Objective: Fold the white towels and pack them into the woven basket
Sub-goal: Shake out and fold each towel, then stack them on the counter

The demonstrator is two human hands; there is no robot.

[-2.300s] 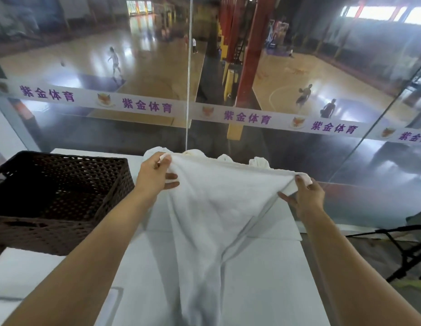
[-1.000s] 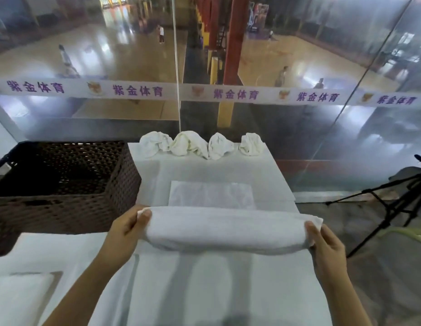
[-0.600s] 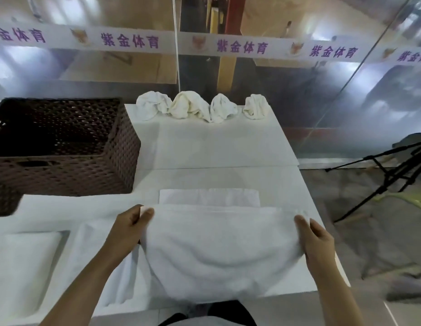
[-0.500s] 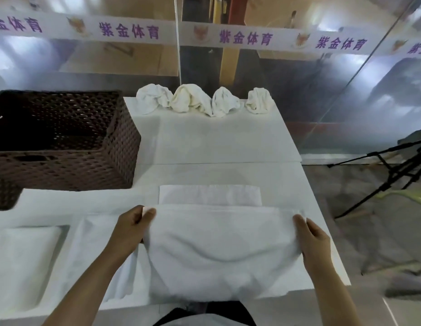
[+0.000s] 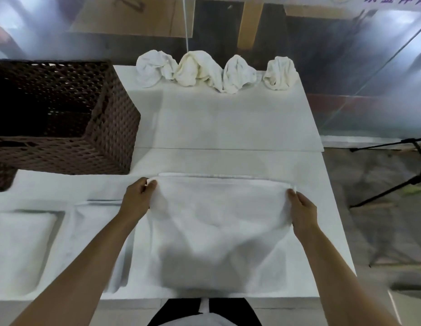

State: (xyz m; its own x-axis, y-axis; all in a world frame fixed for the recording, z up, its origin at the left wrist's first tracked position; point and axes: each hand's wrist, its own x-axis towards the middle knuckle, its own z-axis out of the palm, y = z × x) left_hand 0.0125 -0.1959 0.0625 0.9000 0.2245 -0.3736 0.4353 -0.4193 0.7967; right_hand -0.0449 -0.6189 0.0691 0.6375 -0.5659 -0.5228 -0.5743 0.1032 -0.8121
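Observation:
A white towel point(image 5: 219, 231) lies spread on the near part of the white table point(image 5: 228, 128), its near edge at the table's front. My left hand point(image 5: 137, 198) pinches the towel's far left corner. My right hand point(image 5: 299, 209) pinches the far right corner. The far edge lies folded over on the table. The dark brown woven basket point(image 5: 106, 137) stands at the left, apart from both hands; its inside looks dark. Several crumpled white towels point(image 5: 200, 69) sit in a row along the table's far edge.
Two folded white towels point(image 5: 23, 245) lie flat at the near left of the table, a second one point(image 5: 96, 243) beside my left forearm. A glass wall stands behind the table. A black tripod point(image 5: 402, 180) stands on the floor to the right.
The towel was held up in the air, then brought down and laid flat on the table in front of me. Both hands kept hold of its corners and moved slightly away from me.

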